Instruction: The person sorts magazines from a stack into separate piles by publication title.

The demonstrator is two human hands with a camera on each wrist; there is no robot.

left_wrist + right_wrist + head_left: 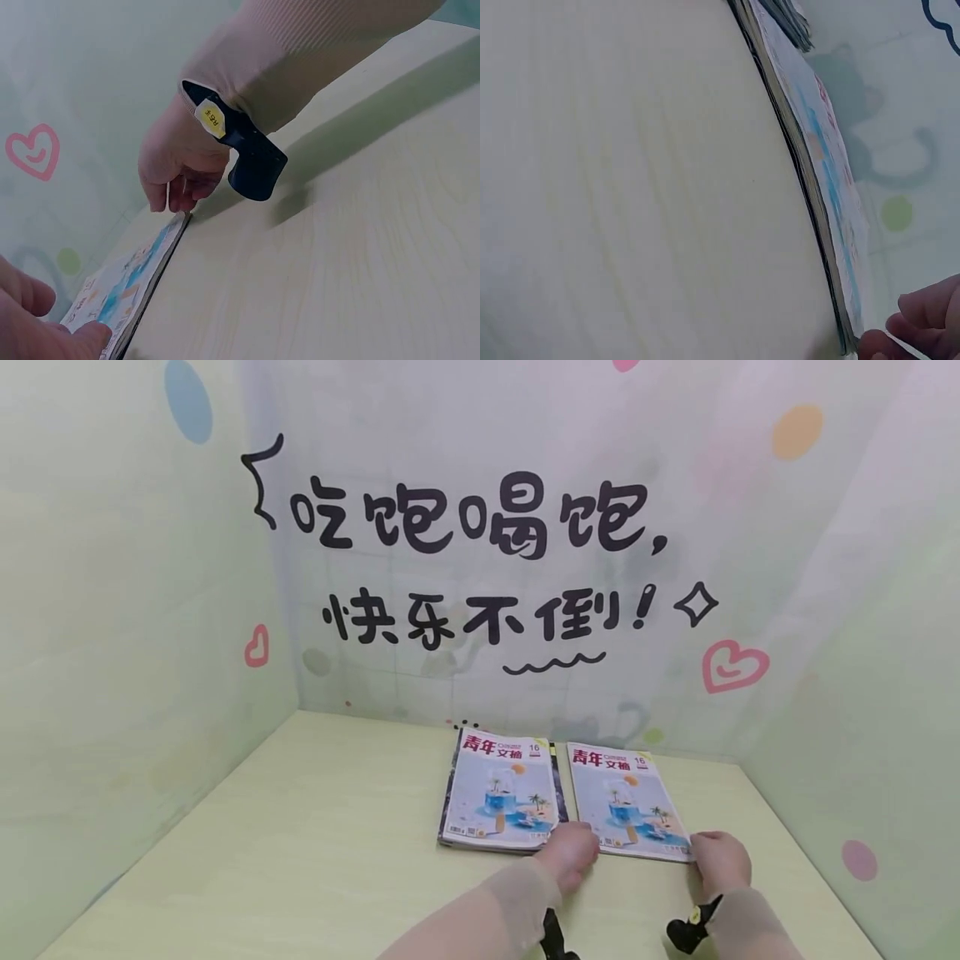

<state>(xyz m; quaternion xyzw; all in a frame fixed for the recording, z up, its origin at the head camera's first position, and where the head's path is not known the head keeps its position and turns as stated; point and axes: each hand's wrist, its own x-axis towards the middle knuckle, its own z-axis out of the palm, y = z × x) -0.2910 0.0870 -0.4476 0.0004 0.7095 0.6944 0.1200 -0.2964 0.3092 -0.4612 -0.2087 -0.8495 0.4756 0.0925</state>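
Clearly, both arms reach forward from the near side, with the long sleeves (487, 914) going down to the wrists. The left hand (570, 856) is low, its fingers bent in at the near left corner of the right magazine (626, 802); in the left wrist view, its thumb rests on the cover. The right hand (722, 862) bends down from the wrist, and its fingertips pinch the near right corner. So both hands are narrow and hold this magazine by its two near corners.

Under the magazine, the fingers are hidden, and I cannot tell how firmly they press. Each wrist view cuts off its own hand at the side of the picture, and the near edge of the desk (247, 852) is out of view. It is also hard to make out if the thick edge belongs to one magazine or several.

The right magazine lies between the hands and mostly beyond them, close to the far edge of the desk. Just beside it, toward the desk's left edge, lies a magazine pile (480, 827) with the same cover.
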